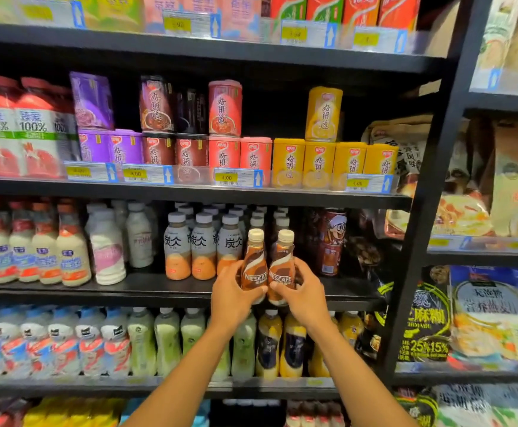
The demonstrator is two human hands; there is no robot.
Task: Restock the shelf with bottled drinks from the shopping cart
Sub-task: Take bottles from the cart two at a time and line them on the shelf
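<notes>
Two brown Nescafe bottles with cream caps stand upright side by side at the front edge of the third black shelf. My left hand is wrapped around the left Nescafe bottle. The right Nescafe bottle is held by my right hand. Both bottle bases are hidden by my fingers. Behind them, further back on the same shelf, more cream-capped bottles show dimly. The shopping cart is out of view.
Grey-and-orange bottles stand just left of the Nescafe bottles, red cans just right. White milk bottles fill the shelf's left. Canned porridge sits above, green and yellow bottles below. A black upright post bounds the shelf at right.
</notes>
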